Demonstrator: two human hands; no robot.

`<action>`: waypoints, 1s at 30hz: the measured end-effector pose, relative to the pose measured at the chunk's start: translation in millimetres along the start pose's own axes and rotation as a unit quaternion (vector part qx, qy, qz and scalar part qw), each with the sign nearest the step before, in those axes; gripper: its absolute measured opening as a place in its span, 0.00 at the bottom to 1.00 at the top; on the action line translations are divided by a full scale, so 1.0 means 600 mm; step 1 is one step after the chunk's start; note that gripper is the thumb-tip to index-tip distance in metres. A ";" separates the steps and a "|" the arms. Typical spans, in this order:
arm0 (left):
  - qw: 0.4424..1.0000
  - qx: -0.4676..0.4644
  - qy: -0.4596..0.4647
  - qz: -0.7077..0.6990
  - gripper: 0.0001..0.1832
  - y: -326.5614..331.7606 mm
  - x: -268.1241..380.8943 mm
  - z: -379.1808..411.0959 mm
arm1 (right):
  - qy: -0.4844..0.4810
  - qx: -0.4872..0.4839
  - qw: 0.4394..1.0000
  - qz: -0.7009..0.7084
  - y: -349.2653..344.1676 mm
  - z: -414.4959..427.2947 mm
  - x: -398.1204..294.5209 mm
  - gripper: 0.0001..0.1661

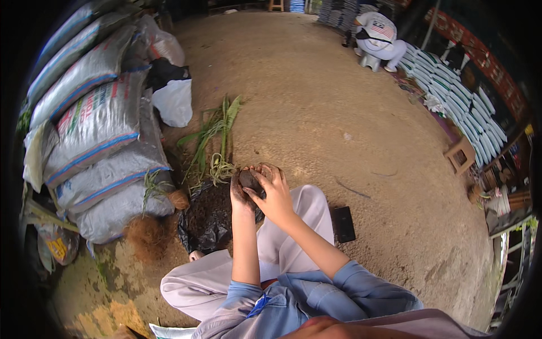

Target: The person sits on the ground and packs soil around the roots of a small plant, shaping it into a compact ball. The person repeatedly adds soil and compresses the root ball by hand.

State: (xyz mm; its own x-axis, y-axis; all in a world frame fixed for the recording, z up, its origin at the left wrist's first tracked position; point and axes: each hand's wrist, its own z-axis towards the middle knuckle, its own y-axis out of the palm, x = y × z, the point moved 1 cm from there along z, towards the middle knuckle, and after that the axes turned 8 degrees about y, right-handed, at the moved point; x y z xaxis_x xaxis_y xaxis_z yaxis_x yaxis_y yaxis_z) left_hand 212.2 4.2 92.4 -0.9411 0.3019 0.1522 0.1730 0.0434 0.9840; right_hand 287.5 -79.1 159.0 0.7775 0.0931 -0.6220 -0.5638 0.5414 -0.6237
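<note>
A dark, rounded ball of soil (250,180) sits between my two palms above my crossed legs. My left hand (238,191) cups it from the left, its palm smeared with dirt. From the right, my right hand (271,188) curves over the ball with muddy fingers spread on it. Just left of my hands, an opened black plastic bag (207,243) holds loose dark soil (211,209). Beyond the bag lie long-leaved green plants (218,127), with a pale curled root clump (221,168) at their near end.
Stacked filled sacks (99,114) rise at left, near brown coconut fibre (146,237). A black phone (344,224) lies on the ground by my right knee. Far right, a person (377,31) squats on a stool beside piled white bags (449,93). A brown plastic stool (459,156) stands nearer.
</note>
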 end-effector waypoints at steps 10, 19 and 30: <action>0.992 -0.001 -0.112 0.061 0.19 0.036 -0.096 -0.011 | -0.063 -0.011 0.983 -0.173 -0.051 0.005 0.077 0.36; 0.972 -0.007 -0.034 0.233 0.25 0.075 -0.046 -0.052 | -0.072 -0.037 0.990 -0.116 -0.015 0.031 0.016 0.47; 0.980 -0.007 0.018 0.200 0.23 -0.023 0.042 -0.040 | -0.049 -0.141 0.982 -0.113 0.062 0.028 -0.041 0.52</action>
State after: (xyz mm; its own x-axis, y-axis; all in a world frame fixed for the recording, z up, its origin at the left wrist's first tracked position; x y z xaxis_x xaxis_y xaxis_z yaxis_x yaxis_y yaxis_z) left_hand 178.9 -11.5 84.6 -0.8082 0.2589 0.5289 0.5265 -0.0846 0.8460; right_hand 252.1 -47.1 158.7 0.9075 0.0850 -0.4115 -0.4168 0.3060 -0.8560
